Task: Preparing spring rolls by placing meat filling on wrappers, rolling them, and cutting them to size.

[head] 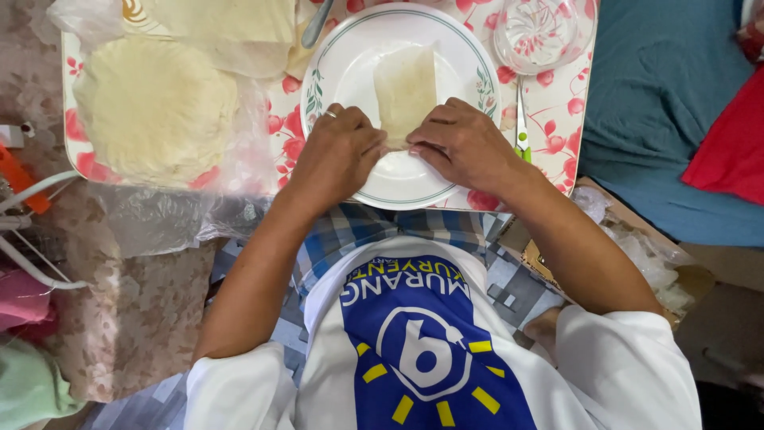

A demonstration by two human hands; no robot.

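A tray with a red flower print on a cream ground fills the top of the view, resting over a mottled pinkish-brown floor or mat. At about three o'clock lies a teal cloth with a red cloth over its right edge; at four o'clock a cardboard box holds crumpled clear plastic. At ten o'clock on the tray sits a round stack of pale wrappers inside a clear plastic bag, and a clear glass dish stands at one o'clock, with a small green-handled tool just below it. In the middle is a white plate with a green rim line and leaf motifs, a spoon lying across its upper left edge. On the plate lies a thin, translucent, off-white wrapper, folded into a narrow upright strip with a peaked top. The left hand, a ring on one finger, and the right hand meet at the strip's lower end, fingers curled down and pinching its bottom edge from either side, knuckles up.
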